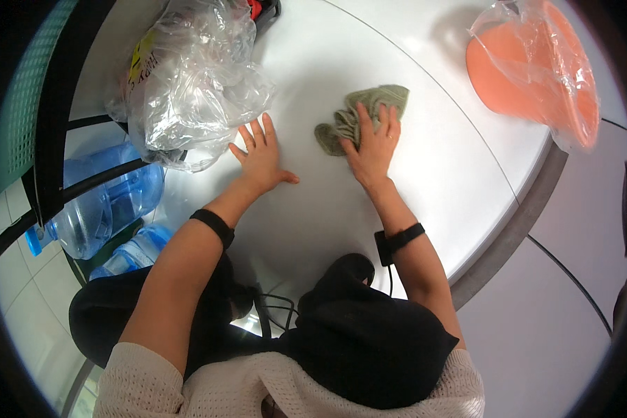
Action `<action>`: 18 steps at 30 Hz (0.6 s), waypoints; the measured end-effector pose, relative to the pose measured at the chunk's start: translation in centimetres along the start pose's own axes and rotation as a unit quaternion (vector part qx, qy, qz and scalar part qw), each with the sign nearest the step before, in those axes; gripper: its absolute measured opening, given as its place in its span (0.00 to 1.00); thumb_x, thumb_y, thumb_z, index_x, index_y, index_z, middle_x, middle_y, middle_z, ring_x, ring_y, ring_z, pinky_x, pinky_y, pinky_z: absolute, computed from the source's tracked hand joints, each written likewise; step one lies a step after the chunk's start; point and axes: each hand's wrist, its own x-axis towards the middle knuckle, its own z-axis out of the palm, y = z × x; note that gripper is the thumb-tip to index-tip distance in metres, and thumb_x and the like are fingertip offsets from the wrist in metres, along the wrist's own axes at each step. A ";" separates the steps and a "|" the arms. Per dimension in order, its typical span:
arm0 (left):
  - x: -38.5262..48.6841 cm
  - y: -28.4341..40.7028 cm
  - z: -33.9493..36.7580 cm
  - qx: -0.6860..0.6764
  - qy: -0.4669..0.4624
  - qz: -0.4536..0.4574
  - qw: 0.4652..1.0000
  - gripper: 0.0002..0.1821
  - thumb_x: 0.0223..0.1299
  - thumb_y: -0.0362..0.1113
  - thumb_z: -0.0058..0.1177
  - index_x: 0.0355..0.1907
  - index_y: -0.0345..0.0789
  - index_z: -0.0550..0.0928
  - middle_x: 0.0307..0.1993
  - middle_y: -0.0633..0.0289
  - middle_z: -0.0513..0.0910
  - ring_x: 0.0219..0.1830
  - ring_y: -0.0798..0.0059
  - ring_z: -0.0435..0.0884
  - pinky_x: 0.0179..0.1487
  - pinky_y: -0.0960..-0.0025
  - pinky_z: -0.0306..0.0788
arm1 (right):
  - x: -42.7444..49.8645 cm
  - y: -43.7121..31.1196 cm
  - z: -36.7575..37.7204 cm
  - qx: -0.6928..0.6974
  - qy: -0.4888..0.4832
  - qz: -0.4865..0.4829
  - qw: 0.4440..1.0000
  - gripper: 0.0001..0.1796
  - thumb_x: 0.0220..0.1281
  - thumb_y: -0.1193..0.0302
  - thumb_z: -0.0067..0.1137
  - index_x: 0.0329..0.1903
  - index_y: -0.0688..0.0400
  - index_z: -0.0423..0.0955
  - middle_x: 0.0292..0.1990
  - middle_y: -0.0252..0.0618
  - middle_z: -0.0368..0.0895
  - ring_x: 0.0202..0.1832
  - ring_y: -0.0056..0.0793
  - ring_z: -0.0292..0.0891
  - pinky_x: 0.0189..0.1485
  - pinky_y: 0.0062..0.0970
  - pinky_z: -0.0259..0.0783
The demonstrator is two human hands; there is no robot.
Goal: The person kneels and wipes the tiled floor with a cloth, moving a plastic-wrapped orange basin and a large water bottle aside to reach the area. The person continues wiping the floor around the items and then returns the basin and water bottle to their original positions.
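Observation:
My right hand [374, 140] presses on a crumpled olive-green cloth [379, 96], with the fingers over it and the thumb at its left side. The cloth lies on a smooth white surface [313, 209] with a curved edge. To the left, my left hand [260, 154] is spread on the same surface and holds nothing. Its fingertips are close to a large clear plastic bag [198, 99]; whether they touch it, I cannot tell. The bag bears printing, and its contents are mostly hidden.
An orange bin [512, 73] with a clear plastic liner stands at upper right, near the curved edge. Large blue water bottles [109, 198] lie at left beside a black frame [52, 141]. Black cables [279, 308] run between my legs. A red and black object [265, 13] is partly cut off.

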 end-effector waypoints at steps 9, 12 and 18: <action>0.0 0.3 -0.1 0.020 0.011 -0.007 1.000 0.83 0.27 0.59 0.78 0.73 0.31 0.28 0.73 0.35 0.31 0.74 0.32 0.27 0.65 0.22 0.33 | -4.2 -2.2 2.0 -0.013 -0.053 -0.179 0.982 0.27 0.45 0.78 0.59 0.53 0.50 0.75 0.56 0.46 0.69 0.59 0.49 0.62 0.58 0.46 0.62; 0.0 0.1 0.1 0.023 0.012 -0.007 1.000 0.83 0.27 0.59 0.78 0.73 0.31 0.27 0.73 0.36 0.30 0.74 0.32 0.26 0.65 0.22 0.33 | -8.7 -1.7 0.7 0.027 -0.092 -0.199 0.975 0.24 0.45 0.78 0.58 0.50 0.52 0.76 0.53 0.46 0.72 0.53 0.48 0.67 0.51 0.43 0.68; 0.2 0.1 0.1 0.025 -0.005 -0.023 0.999 0.84 0.27 0.59 0.78 0.73 0.32 0.25 0.73 0.40 0.22 0.73 0.34 0.19 0.64 0.21 0.33 | -12.8 -0.6 -3.7 0.193 -0.174 0.025 0.965 0.25 0.43 0.80 0.60 0.50 0.57 0.75 0.47 0.49 0.76 0.48 0.43 0.74 0.48 0.32 0.72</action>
